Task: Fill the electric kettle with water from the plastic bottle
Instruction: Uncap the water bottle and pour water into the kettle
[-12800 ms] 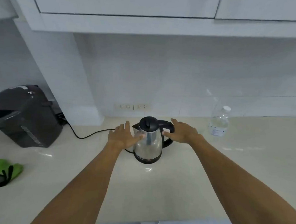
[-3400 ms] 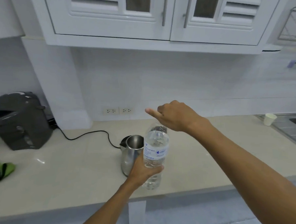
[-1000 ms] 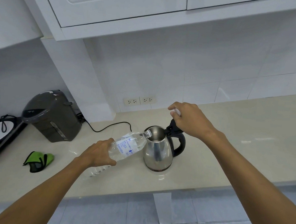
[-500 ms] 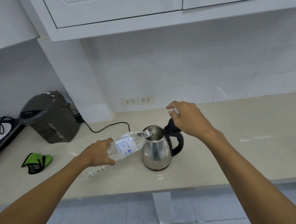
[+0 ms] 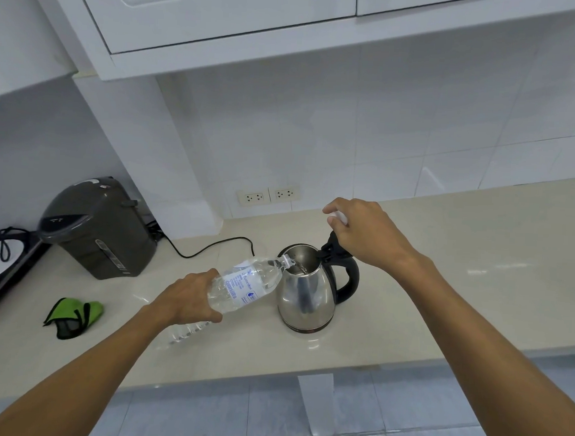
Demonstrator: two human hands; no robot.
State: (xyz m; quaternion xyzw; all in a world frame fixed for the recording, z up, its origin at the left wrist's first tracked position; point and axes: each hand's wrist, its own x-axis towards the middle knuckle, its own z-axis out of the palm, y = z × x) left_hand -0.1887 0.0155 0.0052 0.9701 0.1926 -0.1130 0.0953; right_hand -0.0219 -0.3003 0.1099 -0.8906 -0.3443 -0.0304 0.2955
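A steel electric kettle (image 5: 307,294) with a black handle stands on the beige counter, its lid swung open. My left hand (image 5: 188,299) grips a clear plastic bottle (image 5: 242,287) tipped almost flat, its uncapped mouth over the kettle's rim, and a thin stream of water runs into the kettle. My right hand (image 5: 365,233) rests on the raised black lid at the top of the handle and pinches the white bottle cap (image 5: 339,217) between its fingers.
A dark grey hot-water dispenser (image 5: 100,228) stands at the back left, its black cord (image 5: 208,248) trailing along the counter (image 5: 476,277) behind the kettle. A green cloth (image 5: 73,313) lies front left. Wall sockets (image 5: 269,195) sit behind. White cabinets hang overhead.
The bottle stays tipped at the kettle's mouth and water keeps running in. Both hands hold nearly the same places; only the view has shifted slightly.
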